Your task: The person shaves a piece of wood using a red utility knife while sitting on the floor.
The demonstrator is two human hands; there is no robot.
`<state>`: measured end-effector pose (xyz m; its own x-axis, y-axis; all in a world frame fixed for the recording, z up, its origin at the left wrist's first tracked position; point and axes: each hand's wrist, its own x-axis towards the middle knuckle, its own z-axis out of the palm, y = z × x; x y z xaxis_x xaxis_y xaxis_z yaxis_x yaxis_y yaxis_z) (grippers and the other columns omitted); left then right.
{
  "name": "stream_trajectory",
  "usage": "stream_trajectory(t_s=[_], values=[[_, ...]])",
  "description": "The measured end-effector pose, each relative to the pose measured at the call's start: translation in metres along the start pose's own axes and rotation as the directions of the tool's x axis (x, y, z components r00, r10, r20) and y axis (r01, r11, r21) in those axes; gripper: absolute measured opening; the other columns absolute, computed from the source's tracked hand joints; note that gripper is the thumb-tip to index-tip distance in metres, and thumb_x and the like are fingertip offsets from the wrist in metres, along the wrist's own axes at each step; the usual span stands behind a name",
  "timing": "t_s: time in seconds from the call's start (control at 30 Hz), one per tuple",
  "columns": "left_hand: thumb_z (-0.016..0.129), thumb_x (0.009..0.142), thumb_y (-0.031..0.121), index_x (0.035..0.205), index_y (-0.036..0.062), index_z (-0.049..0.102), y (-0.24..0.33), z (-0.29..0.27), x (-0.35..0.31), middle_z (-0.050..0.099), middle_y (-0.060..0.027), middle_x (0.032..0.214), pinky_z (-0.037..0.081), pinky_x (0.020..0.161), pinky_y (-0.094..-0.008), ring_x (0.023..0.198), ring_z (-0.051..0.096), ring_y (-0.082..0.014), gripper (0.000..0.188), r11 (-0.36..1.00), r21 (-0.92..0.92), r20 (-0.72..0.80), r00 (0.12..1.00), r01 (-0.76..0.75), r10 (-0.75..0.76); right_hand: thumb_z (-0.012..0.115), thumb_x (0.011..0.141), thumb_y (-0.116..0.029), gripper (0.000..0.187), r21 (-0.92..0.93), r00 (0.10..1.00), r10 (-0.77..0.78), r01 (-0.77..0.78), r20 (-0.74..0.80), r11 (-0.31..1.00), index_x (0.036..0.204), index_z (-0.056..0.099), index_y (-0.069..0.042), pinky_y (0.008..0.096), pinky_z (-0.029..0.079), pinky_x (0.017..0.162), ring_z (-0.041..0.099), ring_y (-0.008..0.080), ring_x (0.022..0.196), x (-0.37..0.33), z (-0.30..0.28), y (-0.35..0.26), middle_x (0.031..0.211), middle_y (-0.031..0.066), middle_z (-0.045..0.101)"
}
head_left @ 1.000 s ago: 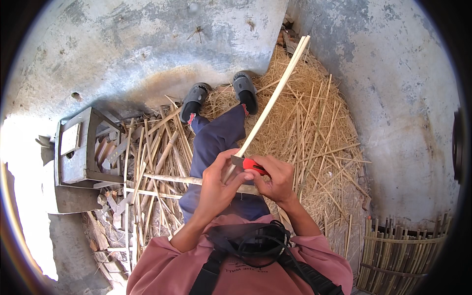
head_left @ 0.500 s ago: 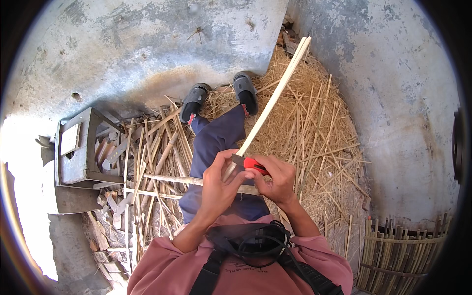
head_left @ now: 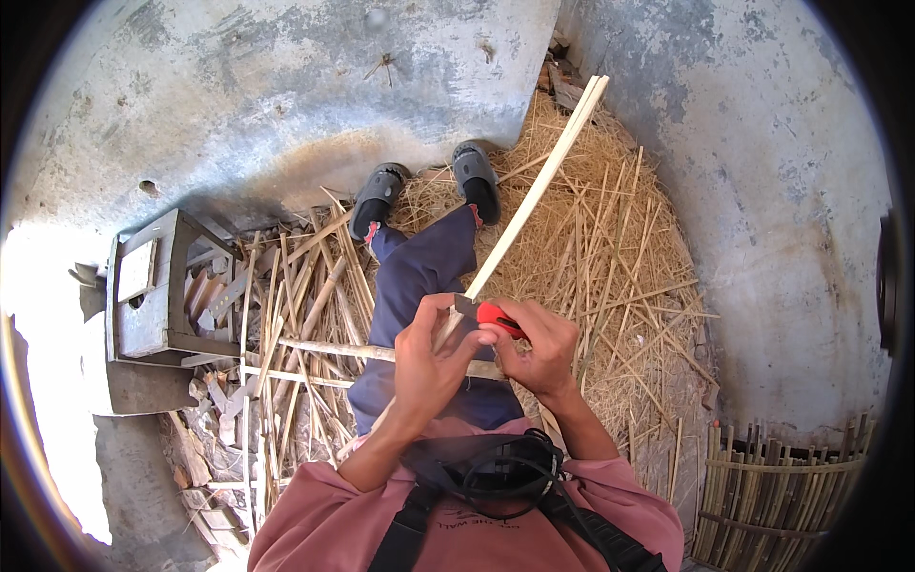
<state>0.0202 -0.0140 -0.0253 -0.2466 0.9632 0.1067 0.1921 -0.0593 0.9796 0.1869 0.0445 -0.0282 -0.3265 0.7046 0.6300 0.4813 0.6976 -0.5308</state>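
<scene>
nearest the camera is a pink sweatshirt (head_left: 315, 520) with a black strap harness (head_left: 491, 472) across the chest. just past it the left hand (head_left: 426, 367) has its fingers (head_left: 434, 319) curled tight round the near part of a long pale bamboo strip (head_left: 534, 195), and the right hand (head_left: 541, 348) is clamped on the red handle of a knife (head_left: 498, 317) whose short blade lies against the strip just beside the left thumb. both hands are touching at the strip, the left a little lower on it. the strip's long axis runs from the lap up and to the right, away from the body, its far end over the straw (head_left: 610, 238) heaped by the grey wall (head_left: 762, 191). dark blue trousers (head_left: 424, 276) and two dark sandals (head_left: 474, 176) stretch ahead. split bamboo sticks (head_left: 286, 315) lie to the left, a small wooden stool (head_left: 152, 286) beyond them, and a woven bamboo panel (head_left: 782, 496) stands at lower right.
</scene>
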Motion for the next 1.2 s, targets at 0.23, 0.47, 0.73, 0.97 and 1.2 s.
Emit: stream_trajectory(t_s=[0.23, 0.47, 0.73, 0.97, 1.2], values=[[0.087, 0.093, 0.022, 0.125, -0.0011, 0.061, -0.001, -0.002, -0.001, 0.074, -0.0112, 0.09, 0.054, 0.07, -0.0276, 0.08, 0.066, -0.011, 0.047, 0.999, 0.007, -0.022, 0.999, -0.049, 0.049, 0.084, 0.09, -0.027, 0.027, 0.016, 1.0, 0.0, 0.001, -0.028, 1.0, 0.109, 0.079, -0.008, 0.0364, 0.05, 0.053, 0.067, 0.0248, 0.059, 0.003, -0.001, 0.005, 0.078, 0.0066, 0.071], [0.074, 0.105, 0.023, 0.127, -0.0011, 0.06, 0.006, -0.002, -0.005, 0.065, -0.0014, 0.086, 0.044, 0.066, -0.0237, 0.079, 0.055, -0.0057, 0.036, 0.998, 0.008, -0.033, 0.997, -0.064, 0.065, 0.085, 0.09, -0.029, 0.028, 0.002, 1.0, 0.008, -0.007, -0.021, 1.0, 0.107, 0.079, -0.008, 0.0356, 0.05, 0.053, 0.067, 0.0243, 0.058, 0.006, -0.004, 0.004, 0.078, 0.0062, 0.072], [0.065, 0.11, 0.018, 0.126, -0.0012, 0.062, 0.009, -0.004, -0.005, 0.065, -0.0015, 0.084, 0.04, 0.062, -0.0239, 0.073, 0.051, -0.0048, 0.025, 0.997, 0.045, -0.041, 0.997, -0.06, 0.061, 0.085, 0.089, -0.03, 0.028, -0.009, 0.999, -0.008, 0.008, -0.032, 1.0, 0.107, 0.079, -0.008, 0.0357, 0.05, 0.053, 0.067, 0.024, 0.058, 0.007, -0.006, 0.007, 0.077, 0.0061, 0.071], [0.067, 0.108, 0.016, 0.123, -0.0012, 0.064, 0.009, -0.007, -0.007, 0.071, -0.0098, 0.087, 0.047, 0.066, -0.0289, 0.072, 0.06, -0.0121, 0.024, 0.997, 0.064, -0.042, 0.998, -0.04, 0.043, 0.085, 0.09, -0.031, 0.029, -0.027, 0.999, -0.003, 0.002, -0.035, 1.0, 0.106, 0.079, -0.008, 0.0355, 0.049, 0.053, 0.066, 0.0238, 0.058, 0.008, -0.008, 0.008, 0.077, 0.0057, 0.071], [0.069, 0.107, 0.017, 0.121, -0.0009, 0.065, 0.013, -0.009, -0.009, 0.071, -0.0109, 0.083, 0.046, 0.061, -0.0303, 0.066, 0.057, -0.0129, 0.024, 0.997, 0.079, -0.047, 0.999, -0.002, 0.005, 0.085, 0.09, -0.03, 0.028, -0.044, 1.0, -0.014, 0.013, -0.007, 0.999, 0.106, 0.08, -0.008, 0.0352, 0.051, 0.054, 0.068, 0.0241, 0.06, 0.009, -0.012, 0.009, 0.08, 0.0069, 0.073]])
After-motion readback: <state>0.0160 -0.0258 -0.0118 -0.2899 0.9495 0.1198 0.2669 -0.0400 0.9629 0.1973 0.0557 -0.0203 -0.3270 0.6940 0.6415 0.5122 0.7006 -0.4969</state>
